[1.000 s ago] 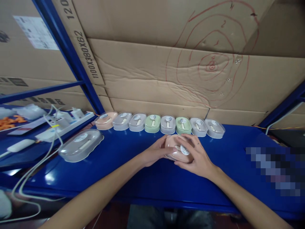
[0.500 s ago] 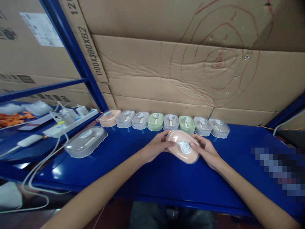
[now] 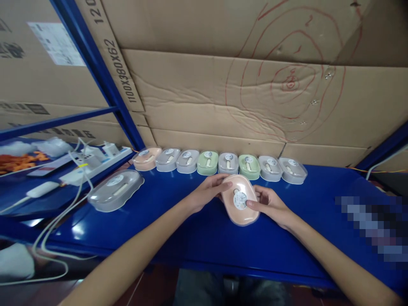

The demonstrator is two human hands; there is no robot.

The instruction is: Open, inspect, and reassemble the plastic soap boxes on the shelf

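Observation:
A pink soap box (image 3: 237,214) with a clear lid and a round sticker is held tilted above the blue table, between both hands. My left hand (image 3: 207,193) grips its upper left edge, thumb on top. On the right side, my right hand (image 3: 270,204) clasps the rim with its thumb at the sticker; its other fingers are partly hidden behind. Beyond them, a row of similar boxes in pink, grey and green, such as the green box (image 3: 208,162), stands along the cardboard. Another grey box (image 3: 116,191) sits apart at the left.
At the left are a power strip (image 3: 95,165) with chargers, white cables (image 3: 60,216) and orange pieces (image 3: 22,161). Blue shelf posts (image 3: 92,51) frame a cardboard wall (image 3: 197,97) marked with red rings. The table's front edge (image 3: 223,272) lies close to my body.
The pink box has turned clockwise, so its long side now runs more toward me. My right hand has shifted slightly left and down with it.

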